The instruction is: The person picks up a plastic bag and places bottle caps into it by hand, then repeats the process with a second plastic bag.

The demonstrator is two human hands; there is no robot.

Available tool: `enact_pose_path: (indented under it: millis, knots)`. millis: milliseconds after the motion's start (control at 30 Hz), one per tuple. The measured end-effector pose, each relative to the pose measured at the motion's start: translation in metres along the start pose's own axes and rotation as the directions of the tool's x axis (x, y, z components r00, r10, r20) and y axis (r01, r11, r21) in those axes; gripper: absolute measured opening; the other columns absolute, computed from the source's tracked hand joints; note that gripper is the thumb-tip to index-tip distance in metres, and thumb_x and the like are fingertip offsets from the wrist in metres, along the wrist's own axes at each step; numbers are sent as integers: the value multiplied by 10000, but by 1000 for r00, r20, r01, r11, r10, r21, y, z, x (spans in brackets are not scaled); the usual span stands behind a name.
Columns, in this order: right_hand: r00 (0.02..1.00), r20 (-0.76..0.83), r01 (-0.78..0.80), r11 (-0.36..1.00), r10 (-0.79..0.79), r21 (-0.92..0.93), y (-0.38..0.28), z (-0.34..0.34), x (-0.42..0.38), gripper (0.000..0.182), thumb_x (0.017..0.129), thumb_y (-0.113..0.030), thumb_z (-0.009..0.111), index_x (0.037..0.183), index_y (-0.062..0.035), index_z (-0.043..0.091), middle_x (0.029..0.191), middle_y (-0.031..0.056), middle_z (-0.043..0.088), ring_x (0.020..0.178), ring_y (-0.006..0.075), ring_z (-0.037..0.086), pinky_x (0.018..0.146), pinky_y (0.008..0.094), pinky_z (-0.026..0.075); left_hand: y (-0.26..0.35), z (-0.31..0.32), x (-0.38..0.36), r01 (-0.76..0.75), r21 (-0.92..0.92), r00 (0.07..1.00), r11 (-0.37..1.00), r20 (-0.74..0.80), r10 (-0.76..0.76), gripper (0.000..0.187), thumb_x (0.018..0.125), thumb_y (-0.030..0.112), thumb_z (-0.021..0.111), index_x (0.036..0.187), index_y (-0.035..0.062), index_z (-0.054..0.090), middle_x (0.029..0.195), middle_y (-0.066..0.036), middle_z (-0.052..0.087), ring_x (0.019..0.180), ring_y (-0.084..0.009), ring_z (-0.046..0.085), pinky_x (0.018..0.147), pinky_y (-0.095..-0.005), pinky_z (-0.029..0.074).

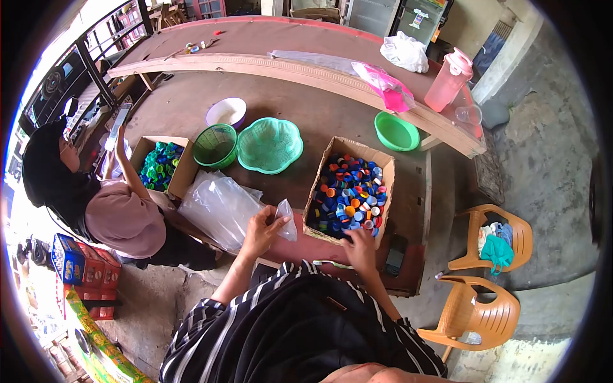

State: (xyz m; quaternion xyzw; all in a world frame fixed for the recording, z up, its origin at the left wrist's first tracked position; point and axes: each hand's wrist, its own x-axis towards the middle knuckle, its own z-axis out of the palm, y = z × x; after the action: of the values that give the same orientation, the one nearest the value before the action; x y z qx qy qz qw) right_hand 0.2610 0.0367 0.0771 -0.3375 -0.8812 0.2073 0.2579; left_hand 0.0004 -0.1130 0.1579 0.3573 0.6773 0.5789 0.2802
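- The left hand (260, 233) is raised over the table's (345, 102) near edge, palm inward; its fingers pinch clear plastic (289, 226).
- The right hand (362, 254) reaches forward, bent over the near wall of the cardboard box (387, 163); how far its fingers open, and whether they grip a cap, I cannot tell.
- Colorful caps (350, 195) fill the box; its near wall stands between them and the right wrist.
- A dark phone (396, 254) lies just right of that hand.
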Motion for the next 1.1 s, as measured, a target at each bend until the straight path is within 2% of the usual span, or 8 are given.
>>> enact_pose_path:
  millis: [133,333,467,567,733,967,1000,1100]
  knots:
    - [989,131,84,994,-74,-69,-3,32,-6,222,812,-142,707,1011,-51,671,960,112,606,957,315,572,858,442,457,3,-6,0,-22,20,999,1000,-24,23,281,893,215,731,801,7,567,630,33,501,614,-44,409,531,-248,344]
    - [987,160,40,999,-33,-36,11,35,1,140,841,-48,584,957,-29,659,924,141,585,946,340,565,829,427,464,-9,-13,-9,-14,41,998,999,-67,16,287,892,222,735,800,7,568,629,36,491,613,-44,408,530,-247,343]
    - [988,153,27,999,-24,-21,2,20,-3,115,827,-53,602,922,-11,650,908,146,580,913,349,567,813,442,458,3,-14,-19,0,-16,997,1000,-72,-1,293,891,232,735,806,1,576,630,38,476,612,-47,406,531,-252,344]
    - [988,150,24,1000,-22,-15,5,15,-10,103,830,-56,609,909,-6,653,902,143,582,899,350,569,808,445,455,17,-14,-28,108,32,992,994,-63,-106,296,891,236,733,808,-2,578,631,39,466,613,-50,401,533,-254,344]
    - [982,177,62,998,-59,-10,3,14,-16,132,852,-106,648,959,-33,670,913,124,585,896,324,577,799,435,466,-13,-7,-33,64,35,997,997,-45,-63,301,886,243,735,801,2,578,620,39,455,602,-56,394,526,-263,340]
    - [994,102,-18,897,-30,441,-49,10,-4,136,863,-85,688,974,-8,669,928,138,623,865,327,609,757,379,492,-24,13,-43,49,108,999,993,-17,-48,312,834,230,787,802,-2,581,608,-6,472,590,-83,398,525,-292,361]
    - [993,96,13,871,-68,491,-56,8,-4,137,898,-100,675,989,0,653,912,117,618,814,264,620,710,340,492,-23,19,-45,26,117,1000,993,-10,-25,316,829,228,792,803,-4,579,614,-11,482,594,-86,404,528,-296,369]
    - [959,283,-188,750,0,634,-80,-3,-7,182,928,-134,667,1044,0,626,924,74,633,821,165,622,695,297,495,-18,31,-53,40,116,995,992,85,-50,336,813,225,808,818,-20,579,647,-45,533,619,-87,423,542,-303,395]
